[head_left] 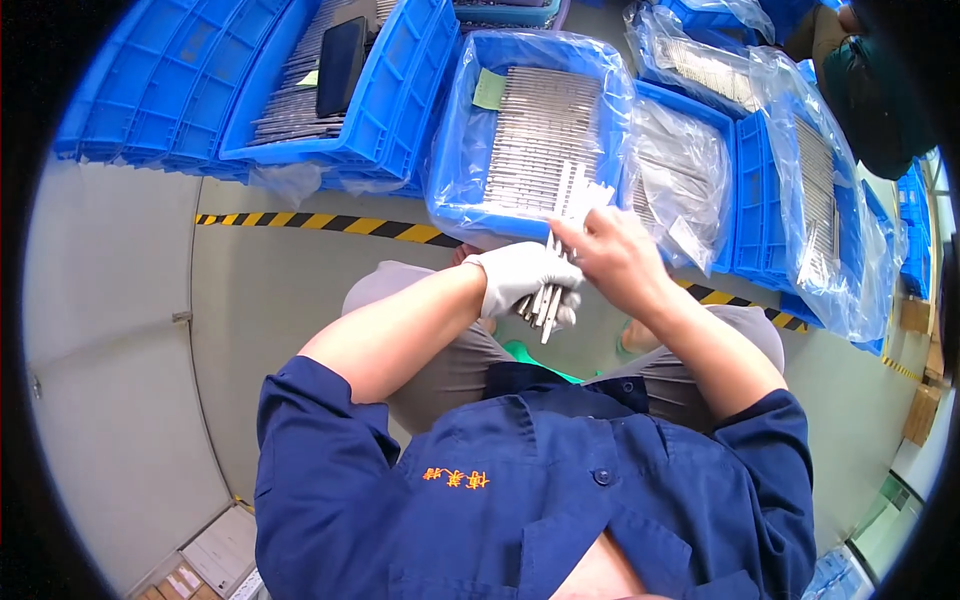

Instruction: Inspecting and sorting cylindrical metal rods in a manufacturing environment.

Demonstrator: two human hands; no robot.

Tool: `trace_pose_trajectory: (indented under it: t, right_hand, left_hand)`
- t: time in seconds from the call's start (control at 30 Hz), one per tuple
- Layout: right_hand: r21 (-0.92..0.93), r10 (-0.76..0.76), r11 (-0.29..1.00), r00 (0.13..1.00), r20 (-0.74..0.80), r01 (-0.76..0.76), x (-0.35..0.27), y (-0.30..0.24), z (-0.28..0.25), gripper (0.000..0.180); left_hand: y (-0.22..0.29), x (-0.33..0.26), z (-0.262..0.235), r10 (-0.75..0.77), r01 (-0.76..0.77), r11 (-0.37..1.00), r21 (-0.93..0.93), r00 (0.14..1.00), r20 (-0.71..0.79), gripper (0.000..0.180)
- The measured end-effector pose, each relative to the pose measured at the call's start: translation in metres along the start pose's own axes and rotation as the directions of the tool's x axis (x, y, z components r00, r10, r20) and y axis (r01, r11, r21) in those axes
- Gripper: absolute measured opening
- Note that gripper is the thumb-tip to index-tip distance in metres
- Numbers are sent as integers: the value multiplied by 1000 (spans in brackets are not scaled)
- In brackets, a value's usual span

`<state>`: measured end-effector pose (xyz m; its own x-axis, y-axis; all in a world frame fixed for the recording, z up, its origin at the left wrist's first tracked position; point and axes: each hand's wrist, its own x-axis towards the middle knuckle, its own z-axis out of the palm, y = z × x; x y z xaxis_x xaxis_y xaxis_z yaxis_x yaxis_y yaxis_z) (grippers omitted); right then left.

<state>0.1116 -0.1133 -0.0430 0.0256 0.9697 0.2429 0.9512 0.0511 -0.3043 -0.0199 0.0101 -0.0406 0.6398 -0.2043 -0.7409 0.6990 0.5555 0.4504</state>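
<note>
My left hand (525,280), in a white glove, is wrapped round a bundle of slim metal rods (548,312). Their lower ends poke out below its fingers. Against the upper part of the bundle, my bare right hand (615,255) is closed, thumb and fingers pinching the rods. Pale, slotted strips (572,188) stick up just beyond both hands; glare blurs what they are. Directly ahead stands a blue bin (447,190) lined with clear plastic. Stacked rows of metal rods (540,125) fill it, with a green slip (489,89) at their left side.
To the left, another blue crate (385,110) holds rods with a black phone (341,66) on top. Plastic-covered rods (680,165) and a further lined crate (815,190) stand right. Yellow-black tape (330,222) runs along the floor. Another person's dark sleeve (880,110) shows far right.
</note>
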Motion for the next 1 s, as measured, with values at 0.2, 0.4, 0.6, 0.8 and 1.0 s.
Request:
trace_pose_trajectory:
  t: [0.2, 0.4, 0.6, 0.8, 1.0]
  right_hand:
    - [347, 103, 935, 993, -57, -77, -10, 0, 15, 12]
    - [881, 676, 395, 731, -87, -260, 16, 17, -27, 13]
    - [912, 588, 375, 803, -96, -165, 21, 0, -35, 15]
    - [929, 440, -295, 832, 338, -222, 8, 21, -56, 16]
    - [881, 304, -135, 827, 473, -454, 2, 16, -40, 25]
  left_hand:
    - [1, -3, 0, -43, 15, 990, 142, 979, 199, 23]
    - [22, 14, -9, 302, -420, 777, -469, 902, -308, 50]
    - [28, 35, 34, 374, -362, 664, -655, 918, -128, 53]
    - [20, 8, 40, 394, -123, 849, -514, 795, 461, 40]
    - [9, 2, 52, 237, -179, 963, -201, 917, 322, 31]
